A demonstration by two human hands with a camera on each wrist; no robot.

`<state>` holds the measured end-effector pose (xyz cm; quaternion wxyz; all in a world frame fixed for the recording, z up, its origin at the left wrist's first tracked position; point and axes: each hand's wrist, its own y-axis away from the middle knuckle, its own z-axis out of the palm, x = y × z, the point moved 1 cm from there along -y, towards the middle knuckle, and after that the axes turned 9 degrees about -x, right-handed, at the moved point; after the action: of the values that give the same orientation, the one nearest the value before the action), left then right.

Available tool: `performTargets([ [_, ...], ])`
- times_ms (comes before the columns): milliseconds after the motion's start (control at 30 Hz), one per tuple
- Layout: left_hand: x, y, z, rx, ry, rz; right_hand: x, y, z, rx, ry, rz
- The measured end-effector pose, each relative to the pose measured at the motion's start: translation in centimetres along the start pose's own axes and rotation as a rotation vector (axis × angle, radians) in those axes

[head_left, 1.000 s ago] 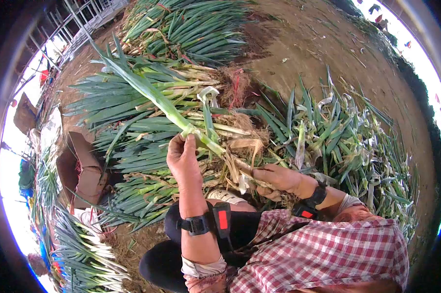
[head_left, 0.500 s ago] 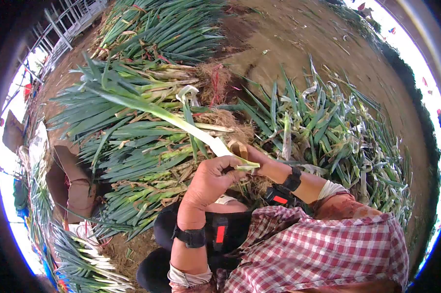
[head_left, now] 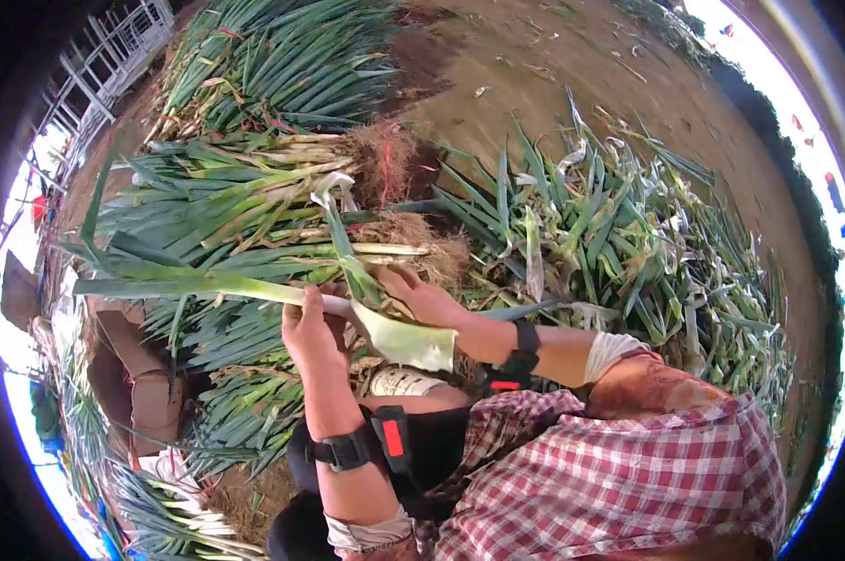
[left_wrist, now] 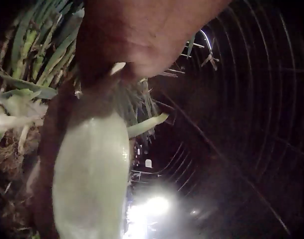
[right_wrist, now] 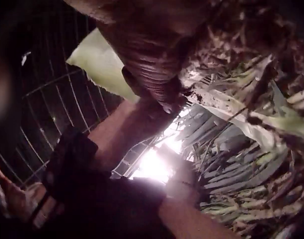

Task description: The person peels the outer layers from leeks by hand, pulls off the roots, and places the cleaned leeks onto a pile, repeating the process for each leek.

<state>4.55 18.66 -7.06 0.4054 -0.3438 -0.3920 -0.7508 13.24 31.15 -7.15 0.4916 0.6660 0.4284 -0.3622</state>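
Nearest me, at the bottom of the frame, I have the red-and-white checked shirt (head_left: 609, 458). Just beyond it, my left hand (head_left: 315, 337) pinches a long green-onion leaf (head_left: 408, 341) near mid-frame; its green part runs to the left, and its broad pale end hangs beside the right wrist. My right hand (head_left: 422, 299) is just right of it, fingers bent close to dry, rooty stalks; I can't tell whether it grips anything. Past the hands, bundled green onions (head_left: 226, 201) lie with their roots rightward, a cardboard box (head_left: 151, 397) at their lower left. A heap of loose leaves (head_left: 619, 234) lies right. Farthest, another bundle (head_left: 301, 65) sits upper left, near a pale metal railing (head_left: 90, 84).
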Motion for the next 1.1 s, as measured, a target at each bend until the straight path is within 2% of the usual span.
performTargets([
  [67,-0.6,-0.7,-0.4,0.002,-0.002,0.026,-0.1,-1.1,0.6,0.027,0.234,-0.389],
  [133,-1.0,-1.1,-0.9,0.003,-0.002,0.048,-0.3,-1.3,0.7,0.037,0.693,-0.779],
  [200,-0.6,-0.8,-0.6,0.034,-0.038,0.098,-0.6,-1.2,0.7,0.011,0.606,-0.85],
  [267,-0.7,-2.1,-1.0,0.017,-0.004,0.302,-0.9,-0.9,0.1,-0.126,0.744,-0.75],
  [300,-0.2,-2.2,-1.2,0.114,0.036,0.323,-0.7,0.2,-0.4,-0.336,0.629,-0.647],
  [367,0.5,-2.8,-2.1,0.265,0.04,0.39,3.4,1.8,0.2,-0.318,0.777,-0.476],
  [400,1.4,-2.7,-2.4,0.299,-0.015,0.421,7.1,2.9,-0.5,-0.32,0.777,-0.458],
  [433,1.6,-2.6,-2.7,0.3,-0.023,0.406,10.5,4.0,-1.6,-0.319,0.78,-0.441],
  [500,0.4,-3.0,-2.5,0.278,-0.03,0.436,13.1,5.5,-3.0,-0.214,0.881,-0.305],
  [567,-0.6,-2.7,-0.5,0.282,-0.092,0.469,15.1,5.5,-3.6,-0.186,0.995,-0.279],
  [633,2.9,-1.4,-0.9,0.309,-0.09,0.483,21.7,8.3,-6.5,-0.423,1.35,-0.001],
  [667,4.8,-1.7,-2.1,0.343,-0.091,0.516,25.2,11.1,-8.7,-0.407,1.335,0.213],
  [700,5.3,-2.4,-4.1,0.203,-0.045,0.592,24.9,13.3,-10.9,-0.5,1.232,0.518],
  [733,5.0,-2.6,-3.8,0.232,-0.038,0.598,27.8,15.1,-12.7,-0.419,1.067,0.519],
  [767,4.2,-2.5,-2.7,0.219,0.021,0.55,28.3,15.6,-12.7,-0.439,1.165,0.651],
  [800,3.2,-2.1,-1.7,0.19,0.074,0.488,23.0,14.6,-12.0,-0.406,0.846,0.699],
  [833,2.6,-1.9,-0.8,0.166,0.113,0.447,24.4,12.7,-11.8,-0.301,1.052,0.377],
  [867,2.6,-2.1,-0.3,0.157,0.127,0.45,24.0,9.6,-11.0,-0.074,0.99,0.113],
  [900,2.6,-2.0,-0.3,0.122,0.171,0.405,21.0,6.5,-9.8,0.051,0.844,-0.032],
  [933,2.7,-1.9,-0.5,0.091,0.209,0.363,14.4,4.4,-8.3,-0.032,0.724,-0.025],
  [967,2.8,-1.8,-0.6,0.057,0.233,0.328,12.6,1.9,-6.8,-0.004,0.485,-0.237],
  [1000,2.7,-1.6,-0.7,0.055,0.222,0.328,8.5,0.9,-5.0,-0.084,0.255,-0.138],
  [1067,2.4,-1.3,-0.7,-0.053,0.323,0.261,5.1,-2.2,-1.6,-0.371,-0.138,-0.414],
  [1100,2.3,-1.4,-1.1,-0.044,0.333,0.25,2.0,-1.5,-0.8,-0.504,-0.279,-0.202],
])
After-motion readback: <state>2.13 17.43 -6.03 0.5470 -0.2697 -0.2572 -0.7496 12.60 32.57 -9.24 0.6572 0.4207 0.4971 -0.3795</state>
